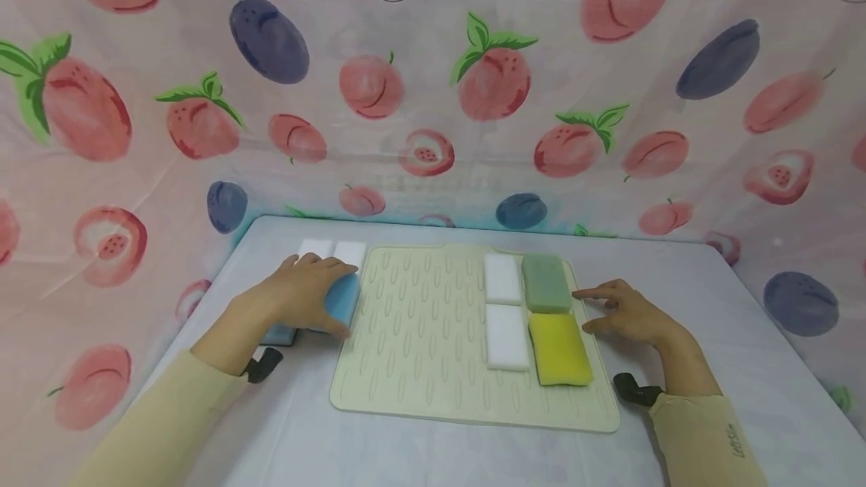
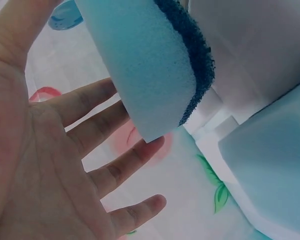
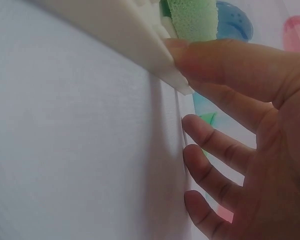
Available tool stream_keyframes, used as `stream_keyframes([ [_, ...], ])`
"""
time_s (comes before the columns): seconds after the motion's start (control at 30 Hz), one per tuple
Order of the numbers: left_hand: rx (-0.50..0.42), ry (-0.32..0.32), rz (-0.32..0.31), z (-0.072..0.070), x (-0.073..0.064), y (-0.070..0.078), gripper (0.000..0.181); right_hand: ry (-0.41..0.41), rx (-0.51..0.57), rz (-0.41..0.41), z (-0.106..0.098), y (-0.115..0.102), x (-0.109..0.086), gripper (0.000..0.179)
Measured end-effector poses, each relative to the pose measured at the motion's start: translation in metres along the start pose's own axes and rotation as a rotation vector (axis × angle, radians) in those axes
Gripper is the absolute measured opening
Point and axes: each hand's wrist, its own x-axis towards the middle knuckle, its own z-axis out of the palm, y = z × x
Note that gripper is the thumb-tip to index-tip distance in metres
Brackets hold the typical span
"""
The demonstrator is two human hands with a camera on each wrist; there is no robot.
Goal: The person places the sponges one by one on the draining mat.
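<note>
My left hand (image 1: 302,294) grips a blue sponge (image 1: 342,297) between thumb and fingertips, at the left edge of a cream ridged mat (image 1: 419,337). In the left wrist view, this sponge (image 2: 145,65) has a pale blue foam body and a dark blue scouring layer; the ring and little fingers spread away from it. At the mat's right edge, my right hand (image 1: 629,314) has its index finger and thumb extended against the rim, beside a green sponge (image 1: 546,283) and a yellow sponge (image 1: 560,349). The right wrist view shows the thumb (image 3: 225,65) touching the mat's edge (image 3: 135,45).
Two white sponges, one behind (image 1: 503,278) and one in front (image 1: 507,337), lie on the mat left of the coloured ones. More white sponges (image 1: 349,252) and another blue sponge (image 1: 280,335) lie left of the mat, partly hidden by the hand. A fruit-print curtain (image 1: 426,81) hangs behind the table.
</note>
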Motion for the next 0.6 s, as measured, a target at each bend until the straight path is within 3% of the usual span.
stream_keyframes([
  [0.6, 0.036, 0.039, 0.028, -0.005, 0.018, 0.005, 0.103, 0.0, -0.005, 0.024, 0.003, 0.001, 0.0, 0.069],
])
